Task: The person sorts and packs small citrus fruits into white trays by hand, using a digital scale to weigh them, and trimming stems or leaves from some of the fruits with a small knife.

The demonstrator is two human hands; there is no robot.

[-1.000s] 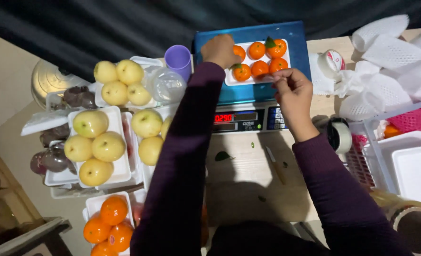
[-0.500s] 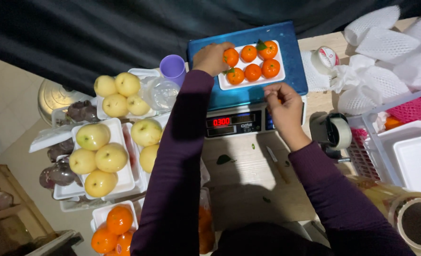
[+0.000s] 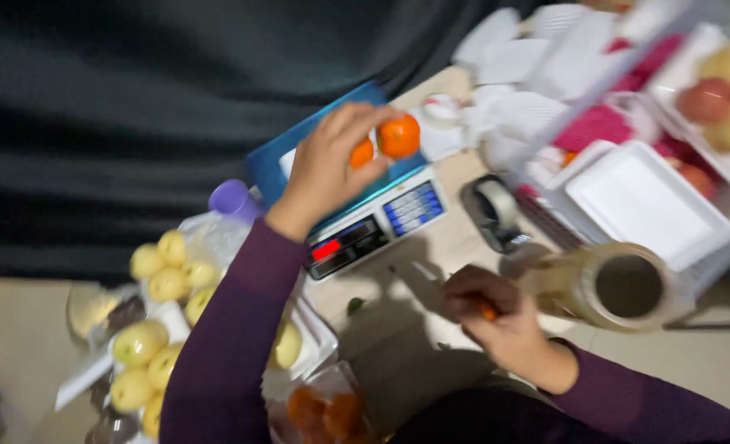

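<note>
My left hand (image 3: 328,168) reaches out over the blue weighing scale (image 3: 268,168) and grips the white tray of oranges (image 3: 399,136) on its platform, hiding most of the tray. Two oranges show past my fingers. The scale's display (image 3: 371,232) faces me. My right hand (image 3: 496,322) is drawn back close to my body, over the pale table, with its fingers closed on a small orange piece (image 3: 487,311). The view is blurred and tilted.
A tape dispenser (image 3: 492,210) and a roll of clear film (image 3: 620,288) lie right of the scale. Empty white foam trays (image 3: 644,197) and a pink basket (image 3: 595,123) sit at the right. Yellow fruit on trays (image 3: 147,345), a purple cup (image 3: 232,199) and packed oranges (image 3: 324,411) are at the left.
The camera has swung and tilted. My right hand has come off the tray's edge and moved back toward me. My left hand now covers more of the orange tray.
</note>
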